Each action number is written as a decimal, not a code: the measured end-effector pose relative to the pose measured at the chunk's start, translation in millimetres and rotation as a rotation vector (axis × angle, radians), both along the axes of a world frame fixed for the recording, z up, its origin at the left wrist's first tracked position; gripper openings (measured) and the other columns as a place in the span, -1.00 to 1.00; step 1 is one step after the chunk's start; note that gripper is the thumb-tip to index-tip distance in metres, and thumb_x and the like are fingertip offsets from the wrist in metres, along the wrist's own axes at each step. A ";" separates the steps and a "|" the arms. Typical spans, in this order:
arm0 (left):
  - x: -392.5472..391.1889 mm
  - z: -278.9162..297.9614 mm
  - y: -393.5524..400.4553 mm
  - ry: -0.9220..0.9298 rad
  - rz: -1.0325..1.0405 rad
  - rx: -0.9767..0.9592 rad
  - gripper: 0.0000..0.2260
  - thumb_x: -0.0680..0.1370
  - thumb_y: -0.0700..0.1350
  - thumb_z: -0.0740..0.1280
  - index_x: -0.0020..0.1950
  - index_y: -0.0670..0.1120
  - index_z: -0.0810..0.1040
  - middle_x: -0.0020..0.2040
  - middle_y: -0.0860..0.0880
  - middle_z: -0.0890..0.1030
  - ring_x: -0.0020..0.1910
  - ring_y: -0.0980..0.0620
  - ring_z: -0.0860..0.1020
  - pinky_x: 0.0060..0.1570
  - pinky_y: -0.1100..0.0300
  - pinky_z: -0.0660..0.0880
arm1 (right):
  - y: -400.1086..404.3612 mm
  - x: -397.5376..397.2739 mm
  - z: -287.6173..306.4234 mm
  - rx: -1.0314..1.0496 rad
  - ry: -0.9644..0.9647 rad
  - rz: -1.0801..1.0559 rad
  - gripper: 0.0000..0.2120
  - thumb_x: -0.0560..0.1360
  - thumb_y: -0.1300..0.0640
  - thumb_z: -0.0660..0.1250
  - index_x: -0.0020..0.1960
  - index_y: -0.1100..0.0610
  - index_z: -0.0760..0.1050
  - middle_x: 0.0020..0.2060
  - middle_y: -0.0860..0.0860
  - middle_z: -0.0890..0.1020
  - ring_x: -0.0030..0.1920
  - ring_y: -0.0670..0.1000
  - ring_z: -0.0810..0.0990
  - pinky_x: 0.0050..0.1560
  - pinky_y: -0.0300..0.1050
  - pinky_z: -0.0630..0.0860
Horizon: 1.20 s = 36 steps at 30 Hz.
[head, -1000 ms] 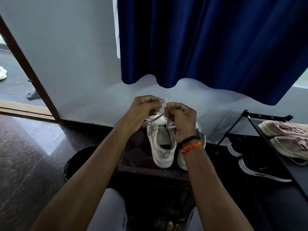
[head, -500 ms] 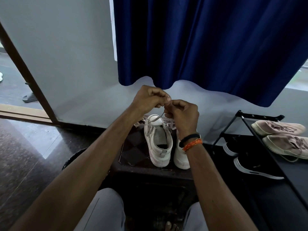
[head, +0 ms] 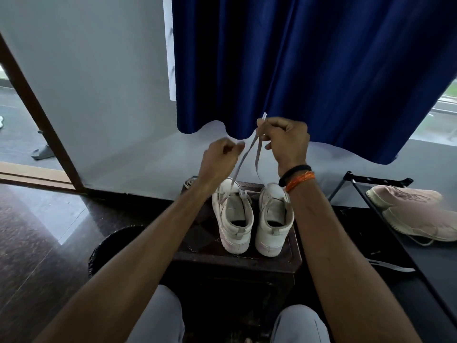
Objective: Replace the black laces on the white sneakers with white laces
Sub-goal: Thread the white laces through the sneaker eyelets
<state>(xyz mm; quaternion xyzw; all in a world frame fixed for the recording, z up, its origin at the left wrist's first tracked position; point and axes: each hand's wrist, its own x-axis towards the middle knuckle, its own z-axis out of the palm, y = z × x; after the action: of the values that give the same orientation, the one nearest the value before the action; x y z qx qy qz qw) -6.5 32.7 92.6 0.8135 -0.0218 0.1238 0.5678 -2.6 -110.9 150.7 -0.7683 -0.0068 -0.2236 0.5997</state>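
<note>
Laces point(head: 249, 154) pinched by right hand point(head: 286, 142) above left sneaker point(head: 233, 214); left hand point(head: 220, 157) curled, grip on laces unclear.

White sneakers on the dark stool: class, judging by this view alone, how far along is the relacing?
Done: no black laces show on either sneaker. In hand: the right hand pinches both ends of the white lace, which rises from the left sneaker; the left hand is beside the lace. Left: tying it off. Whether the right sneaker is laced cannot be told.
</note>
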 end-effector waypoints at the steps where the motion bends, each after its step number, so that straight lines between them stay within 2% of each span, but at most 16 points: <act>1: -5.9 -10.7 0.2 0.031 -0.007 0.066 -0.72 0.61 0.08 0.37 -0.11 -0.13 0.59 -0.29 -0.01 0.62 -0.34 0.14 0.54 -0.27 0.28 0.49 | 0.4 2.9 5.5 0.010 -0.002 0.006 -0.89 0.52 0.13 0.49 -0.12 0.16 0.73 -0.28 0.02 0.73 -0.33 -0.13 0.65 -0.31 -0.28 0.55; 3: -17.6 -35.2 -2.8 0.093 -0.111 0.229 -0.73 0.58 0.06 0.42 -0.18 -0.11 0.58 -0.30 -0.02 0.62 -0.35 0.13 0.55 -0.30 0.30 0.46 | 3.3 8.1 14.5 0.029 -0.002 0.012 -0.90 0.52 0.13 0.50 -0.11 0.15 0.73 -0.28 0.07 0.73 -0.36 -0.14 0.63 -0.31 -0.27 0.57; 4: -23.4 -46.5 -5.8 0.107 -0.147 0.319 -0.75 0.55 0.05 0.44 -0.20 -0.10 0.59 -0.28 -0.01 0.63 -0.30 0.11 0.57 -0.24 0.25 0.48 | 5.3 10.0 18.1 0.042 -0.001 0.015 -0.91 0.52 0.14 0.50 -0.12 0.16 0.73 -0.27 0.11 0.73 -0.38 -0.13 0.62 -0.30 -0.26 0.58; 7: -32.3 -73.6 -13.0 0.166 -0.117 0.604 -0.79 0.43 0.09 0.35 -0.27 -0.03 0.58 -0.10 -0.04 0.62 0.00 -0.04 0.56 0.09 -0.06 0.52 | 11.7 14.8 27.1 0.056 0.004 0.012 -0.90 0.51 0.16 0.50 -0.17 0.14 0.72 -0.29 0.13 0.71 -0.39 -0.08 0.62 -0.31 -0.26 0.59; 9: -30.9 -84.8 -17.1 0.202 -0.166 0.727 -0.76 0.39 0.15 0.21 -0.37 0.03 0.44 -0.08 -0.11 0.59 0.05 -0.22 0.57 0.08 -0.20 0.51 | 15.4 19.2 31.3 0.068 0.017 0.003 -0.87 0.51 0.17 0.50 -0.21 0.13 0.71 -0.34 0.10 0.70 -0.37 -0.05 0.62 -0.26 -0.20 0.65; 11: -32.5 -86.3 -21.9 0.202 -0.247 0.826 -0.73 0.40 0.10 0.08 -0.34 -0.01 0.46 -0.09 -0.16 0.62 0.04 -0.29 0.58 0.04 -0.09 0.50 | 18.2 22.9 36.1 0.093 0.036 0.015 -0.86 0.50 0.19 0.50 -0.23 0.17 0.70 -0.40 0.07 0.66 -0.39 -0.04 0.61 -0.18 -0.13 0.69; 12: -34.3 -85.7 -23.6 0.188 -0.259 0.833 -0.69 0.44 0.05 0.07 -0.23 -0.08 0.54 -0.04 -0.18 0.64 0.07 -0.28 0.56 0.04 -0.05 0.45 | 19.5 24.8 38.6 0.108 0.044 0.029 -0.86 0.50 0.20 0.49 -0.23 0.19 0.70 -0.41 0.06 0.66 -0.40 -0.04 0.60 -0.16 -0.10 0.69; 14: -40.9 -77.6 -23.6 0.174 -0.255 0.771 -0.73 0.53 -0.06 0.19 0.05 -0.21 0.55 0.13 -0.22 0.59 0.18 -0.27 0.50 0.14 -0.03 0.41 | 21.5 27.0 45.2 0.135 0.051 0.050 -0.87 0.50 0.22 0.49 -0.21 0.23 0.70 -0.39 0.08 0.67 -0.41 -0.03 0.60 -0.13 -0.07 0.70; 16: -39.8 -73.3 -17.7 0.197 -0.263 0.755 -0.75 0.57 -0.19 0.28 0.21 -0.27 0.46 0.23 -0.25 0.52 0.24 -0.27 0.47 0.21 -0.04 0.40 | 23.4 28.1 52.7 0.138 0.045 0.061 -0.87 0.50 0.23 0.49 -0.21 0.24 0.69 -0.37 0.11 0.68 -0.39 -0.02 0.61 -0.11 -0.06 0.70; 19: -31.8 -73.6 -4.9 0.232 -0.303 0.713 -0.74 0.57 -0.10 0.29 0.13 -0.28 0.48 0.15 -0.27 0.57 0.18 -0.26 0.55 0.11 0.01 0.43 | 25.2 29.7 64.4 0.104 0.018 0.058 -0.84 0.51 0.23 0.47 -0.25 0.22 0.67 -0.39 0.07 0.67 -0.39 -0.03 0.62 -0.09 -0.06 0.70; 21: -32.1 -66.6 0.1 0.261 -0.336 0.674 -0.59 0.44 0.03 0.23 0.04 -0.30 0.52 0.07 -0.28 0.62 0.10 -0.25 0.59 0.05 0.00 0.48 | 26.6 31.3 69.9 0.100 0.002 0.046 -0.82 0.51 0.22 0.47 -0.26 0.22 0.67 -0.40 0.06 0.67 -0.38 -0.03 0.63 -0.09 -0.07 0.70; 23: -32.0 -56.5 3.5 0.293 -0.380 0.705 -0.48 0.35 0.05 0.19 0.06 -0.33 0.59 0.06 -0.29 0.65 0.08 -0.24 0.61 0.05 -0.02 0.53 | 29.0 32.9 72.9 0.108 -0.001 0.042 -0.84 0.51 0.22 0.47 -0.23 0.25 0.67 -0.37 0.09 0.68 -0.38 -0.02 0.63 -0.11 -0.08 0.71; 26: -21.0 -39.2 9.7 0.312 -0.311 0.681 -0.68 0.40 -0.07 0.32 -0.01 -0.27 0.68 -0.03 -0.21 0.70 0.00 -0.19 0.67 -0.02 0.03 0.61 | 32.1 34.3 72.9 0.097 0.015 0.054 -0.86 0.51 0.22 0.48 -0.19 0.29 0.68 -0.33 0.13 0.70 -0.38 -0.01 0.64 -0.14 -0.07 0.71; 29: -0.1 -6.4 19.0 0.243 -0.083 0.564 -0.92 0.47 -0.16 0.39 -0.15 -0.18 0.60 -0.22 -0.07 0.63 -0.23 -0.04 0.62 -0.26 0.13 0.55 | 31.5 34.3 73.4 0.088 0.021 0.065 -0.86 0.51 0.22 0.48 -0.18 0.28 0.68 -0.30 0.16 0.71 -0.37 0.00 0.64 -0.14 -0.05 0.71; 33: 21.2 59.9 24.4 0.051 -0.035 0.274 -0.90 0.57 -0.14 0.33 -0.02 -0.16 0.58 -0.15 -0.08 0.64 -0.20 -0.03 0.61 -0.20 0.08 0.62 | 29.2 33.1 80.3 0.082 0.013 0.070 -0.87 0.50 0.23 0.48 -0.19 0.27 0.68 -0.26 0.20 0.72 -0.36 0.00 0.64 -0.13 -0.05 0.71; 36: 25.1 105.1 20.4 -0.027 -0.103 0.105 -0.81 0.62 -0.21 0.20 0.02 -0.22 0.59 -0.20 -0.09 0.62 -0.27 -0.01 0.57 -0.35 0.20 0.53 | 29.0 32.1 93.9 0.066 -0.007 0.060 -0.86 0.50 0.22 0.48 -0.22 0.25 0.68 -0.32 0.14 0.71 -0.36 -0.02 0.64 -0.12 -0.06 0.71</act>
<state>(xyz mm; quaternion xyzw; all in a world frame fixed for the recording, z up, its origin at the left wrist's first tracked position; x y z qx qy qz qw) 18.6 53.1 197.7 0.8384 -0.0781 0.1040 0.5294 29.4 -81.9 244.6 -0.7468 -0.0244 -0.2081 0.6312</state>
